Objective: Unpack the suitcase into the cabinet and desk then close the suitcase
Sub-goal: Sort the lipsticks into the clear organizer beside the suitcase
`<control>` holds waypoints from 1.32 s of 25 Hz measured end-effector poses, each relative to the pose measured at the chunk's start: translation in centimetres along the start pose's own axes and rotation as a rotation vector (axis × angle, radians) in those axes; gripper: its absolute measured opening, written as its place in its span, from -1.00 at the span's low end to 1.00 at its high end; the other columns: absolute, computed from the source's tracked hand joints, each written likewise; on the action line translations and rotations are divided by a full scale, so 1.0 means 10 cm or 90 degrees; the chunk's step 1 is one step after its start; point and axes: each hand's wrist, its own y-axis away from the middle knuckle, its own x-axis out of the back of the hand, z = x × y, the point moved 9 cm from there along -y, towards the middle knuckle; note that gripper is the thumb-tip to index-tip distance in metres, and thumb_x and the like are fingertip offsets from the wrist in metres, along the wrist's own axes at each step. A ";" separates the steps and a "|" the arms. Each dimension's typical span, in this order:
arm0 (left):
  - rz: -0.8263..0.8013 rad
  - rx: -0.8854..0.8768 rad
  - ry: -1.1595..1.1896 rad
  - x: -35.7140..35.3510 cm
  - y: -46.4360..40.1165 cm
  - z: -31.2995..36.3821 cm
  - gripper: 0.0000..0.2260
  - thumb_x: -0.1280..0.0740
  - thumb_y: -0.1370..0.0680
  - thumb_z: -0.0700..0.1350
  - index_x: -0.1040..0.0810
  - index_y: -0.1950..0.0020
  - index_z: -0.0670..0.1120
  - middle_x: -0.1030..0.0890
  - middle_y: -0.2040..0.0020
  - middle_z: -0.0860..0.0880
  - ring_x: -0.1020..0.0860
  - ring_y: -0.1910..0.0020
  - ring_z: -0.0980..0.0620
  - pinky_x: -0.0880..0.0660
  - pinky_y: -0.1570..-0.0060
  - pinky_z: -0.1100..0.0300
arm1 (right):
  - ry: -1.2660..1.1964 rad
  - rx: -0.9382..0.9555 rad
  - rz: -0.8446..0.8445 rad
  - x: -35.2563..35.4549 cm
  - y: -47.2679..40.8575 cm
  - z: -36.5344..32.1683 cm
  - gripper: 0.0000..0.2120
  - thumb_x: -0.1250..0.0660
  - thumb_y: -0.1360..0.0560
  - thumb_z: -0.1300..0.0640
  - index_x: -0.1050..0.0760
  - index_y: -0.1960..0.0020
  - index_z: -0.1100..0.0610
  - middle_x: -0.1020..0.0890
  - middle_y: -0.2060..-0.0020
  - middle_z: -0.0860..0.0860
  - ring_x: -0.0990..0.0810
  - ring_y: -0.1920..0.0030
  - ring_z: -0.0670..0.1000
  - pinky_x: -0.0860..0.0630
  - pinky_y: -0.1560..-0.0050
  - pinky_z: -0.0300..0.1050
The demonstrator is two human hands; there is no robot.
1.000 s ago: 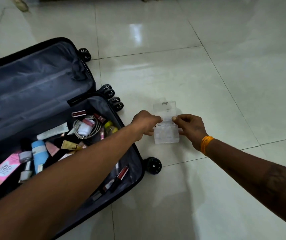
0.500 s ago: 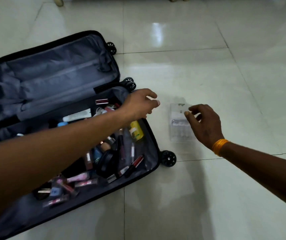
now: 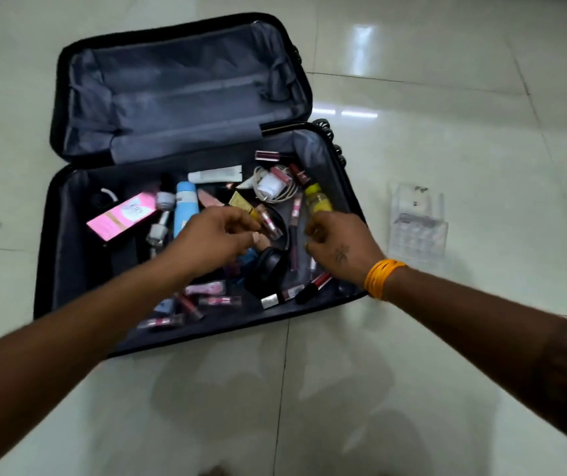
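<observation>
Where two hands (image 3: pixel 220 235) reach: one suitcase (image 3: pixel 69 269).

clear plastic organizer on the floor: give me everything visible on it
The clear plastic organizer stands on the pale tiled floor to the right of the open suitcase, apart from its edge. It looks like see-through, glossy hard plastic. Its nearer, lower part shows a grid of small compartments; the farther part is a taller box-like section with a few small dark specks near the top. Whether anything is inside is too hard to tell. Nothing touches it but the floor; both hands are over the suitcase.
</observation>
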 end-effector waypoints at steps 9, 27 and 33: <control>0.122 -0.015 0.023 -0.14 -0.01 -0.22 -0.95 -0.50 -0.57 -0.08 -0.71 -0.01 0.06 -0.71 0.14 0.08 -0.67 0.13 0.12 -0.58 0.16 0.18 | 0.201 -0.159 -0.008 -0.46 0.03 0.09 -0.68 -0.36 -0.57 0.09 -0.47 -0.25 0.21 -0.69 -0.10 0.18 -0.69 -0.09 0.27 -0.57 0.05 0.01; 0.189 -0.064 -0.399 -0.12 -0.76 0.04 -0.69 -0.35 -0.59 0.12 -0.66 0.13 -0.11 -0.68 0.18 -0.11 -0.66 0.11 -0.18 -0.46 0.22 0.10 | -0.457 -0.390 0.191 -0.49 -0.18 0.50 -0.75 -0.35 -0.33 -0.05 -0.57 0.15 0.11 -0.71 0.30 0.03 -0.66 0.28 0.11 -0.56 0.22 -0.04; 0.234 -0.059 -0.461 -0.29 -0.79 0.06 -0.60 -0.41 -0.55 0.23 -0.62 -0.07 -0.11 -0.70 -0.01 -0.18 -0.66 -0.03 -0.25 -0.40 0.16 0.05 | -0.064 -0.220 0.198 -0.29 -0.50 0.24 -0.79 -0.33 -0.57 0.04 -0.57 -0.15 0.10 -0.70 -0.03 0.20 -0.64 -0.06 0.33 -0.55 0.01 0.05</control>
